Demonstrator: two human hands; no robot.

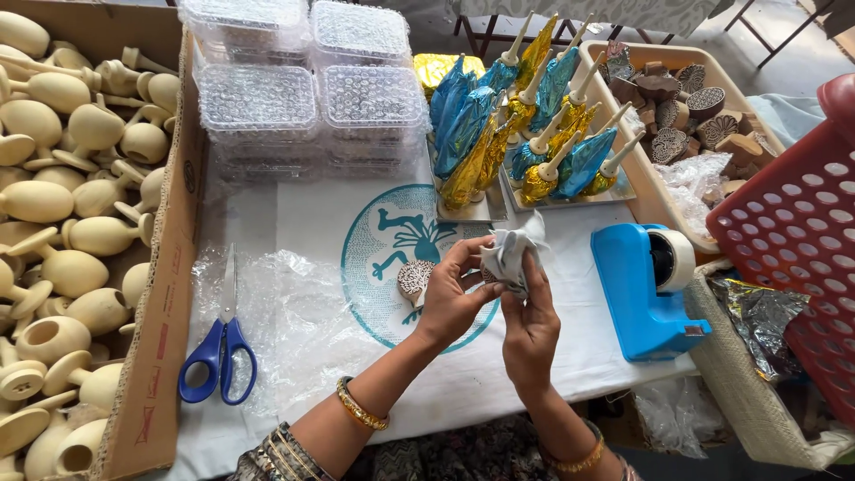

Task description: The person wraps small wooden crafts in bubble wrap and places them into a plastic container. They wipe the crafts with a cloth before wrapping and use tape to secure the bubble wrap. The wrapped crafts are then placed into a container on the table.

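Note:
Both hands hold a small crumpled bundle of white and grey paper [513, 254] above the white table cloth [303, 223]. My left hand [452, 294] pinches the bundle's left side, and my right hand [529, 322] grips it from below and the right. Just left of my left hand, a small carved wooden stamp [415, 280] with a tree pattern stands on the cloth's teal round print.
Blue-handled scissors [220, 349] lie on bubble wrap [294, 312] at left. A cardboard box [160, 294] of pale wooden rattles stands far left. Clear lidded tubs [307, 98] sit behind. Foil-wrapped rattles [525, 125] stand on trays. A blue tape dispenser [646, 289], a tray of carved stamps [681, 107] and a red basket [797, 232] are at right.

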